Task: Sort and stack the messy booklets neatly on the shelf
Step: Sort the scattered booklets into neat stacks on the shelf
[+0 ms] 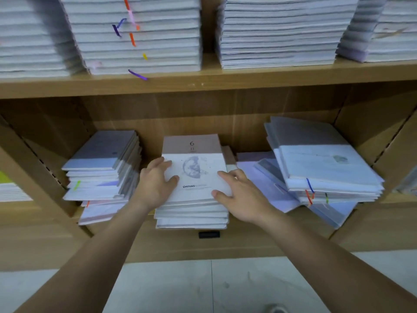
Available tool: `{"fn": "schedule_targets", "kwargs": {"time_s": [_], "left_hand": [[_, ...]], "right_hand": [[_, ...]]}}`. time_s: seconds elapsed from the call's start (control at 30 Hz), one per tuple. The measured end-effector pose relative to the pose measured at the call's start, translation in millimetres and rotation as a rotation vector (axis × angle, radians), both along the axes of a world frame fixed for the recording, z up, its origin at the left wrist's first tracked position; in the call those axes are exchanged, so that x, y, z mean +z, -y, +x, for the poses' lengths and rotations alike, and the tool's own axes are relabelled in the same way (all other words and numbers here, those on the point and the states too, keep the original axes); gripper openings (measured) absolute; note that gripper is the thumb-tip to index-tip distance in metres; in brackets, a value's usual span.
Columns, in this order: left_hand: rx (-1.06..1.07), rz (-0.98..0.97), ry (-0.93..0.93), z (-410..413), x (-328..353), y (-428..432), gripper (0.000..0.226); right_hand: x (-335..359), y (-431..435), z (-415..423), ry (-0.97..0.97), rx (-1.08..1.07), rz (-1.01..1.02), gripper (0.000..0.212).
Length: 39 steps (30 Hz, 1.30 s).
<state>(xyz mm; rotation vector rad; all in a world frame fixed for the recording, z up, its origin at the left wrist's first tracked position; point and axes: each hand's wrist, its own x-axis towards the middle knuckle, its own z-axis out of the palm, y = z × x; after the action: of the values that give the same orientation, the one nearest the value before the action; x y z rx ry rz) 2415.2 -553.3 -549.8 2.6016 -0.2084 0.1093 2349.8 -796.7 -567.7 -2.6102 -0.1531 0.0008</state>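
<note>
A middle stack of booklets [194, 177] sits on the lower shelf, its top cover white with a pink band and a "6". My left hand [155, 184] grips the stack's left edge, thumb on the top cover. At the stack's right front corner my right hand [239, 193] grips it, fingers over the cover. A skewed left pile [101, 172] stands left of it. To the right, a tilted pile [320, 163] rests on loose splayed booklets [266, 184].
The wooden shelf board [203, 83] above carries tall neat stacks with coloured ribbons [135, 37]. Slanted side panels [40, 154] bound the lower compartment. A small black label [209, 234] sits on the shelf's front edge. Grey tiled floor [203, 285] lies below.
</note>
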Motion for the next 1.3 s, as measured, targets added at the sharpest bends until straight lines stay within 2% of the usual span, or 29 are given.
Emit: {"fn": "schedule_targets", "kwargs": {"time_s": [0.13,0.27,0.43,0.53,0.67,0.73,0.77,0.83,0.9,0.97,1.1,1.17,1.3], "left_hand": [[-0.015,-0.010,-0.002,-3.6,-5.9,-3.7,0.048],[-0.038,-0.011,0.106,-24.5,6.8,4.0,0.042],[-0.199,-0.003,0.238,-60.5,17.4,28.9,0.033],[-0.278,-0.034,0.262,-78.6,20.6,53.0,0.029],[-0.361,-0.086,0.223,-99.7,16.8,94.4,0.024],[-0.423,-0.129,0.176,-107.4,8.9,117.9,0.024],[-0.447,-0.145,0.136,-110.6,3.5,129.9,0.024],[-0.463,-0.155,0.039,-113.5,-13.1,152.8,0.027],[-0.412,-0.159,-0.062,-111.7,-32.1,172.6,0.029],[-0.310,-0.198,-0.137,-105.8,-48.7,188.8,0.028],[-0.177,-0.229,-0.157,-84.6,-74.5,214.6,0.028],[-0.152,-0.221,-0.191,-74.7,-84.3,224.0,0.037],[-0.084,-0.319,-0.214,-64.6,-97.0,235.8,0.044]], "right_hand": [[-2.6,14.4,-8.0,0.009,0.008,0.042,0.058],[-6.9,38.3,-22.5,-0.028,-0.072,0.064,0.053],[-5.9,61.9,-51.0,-0.020,-0.072,0.050,0.043],[7.2,70.7,-65.9,0.117,-0.049,0.050,0.027],[27.5,96.2,-77.5,0.443,-0.141,0.102,0.014],[33.7,116.6,-77.3,0.531,-0.222,0.050,0.023],[34.1,128.4,-75.5,0.540,-0.261,-0.041,0.032],[25.5,152.0,-70.7,0.456,-0.316,-0.224,0.054],[10.3,169.9,-67.9,0.300,-0.326,-0.312,0.075],[-8.0,182.5,-65.4,0.227,-0.291,-0.389,0.089],[-19.9,202.2,-54.1,0.296,-0.284,-0.426,0.084],[-20.5,209.6,-48.7,0.300,-0.306,-0.418,0.086],[-23.8,213.9,-42.9,0.294,-0.305,-0.435,0.108]]}}
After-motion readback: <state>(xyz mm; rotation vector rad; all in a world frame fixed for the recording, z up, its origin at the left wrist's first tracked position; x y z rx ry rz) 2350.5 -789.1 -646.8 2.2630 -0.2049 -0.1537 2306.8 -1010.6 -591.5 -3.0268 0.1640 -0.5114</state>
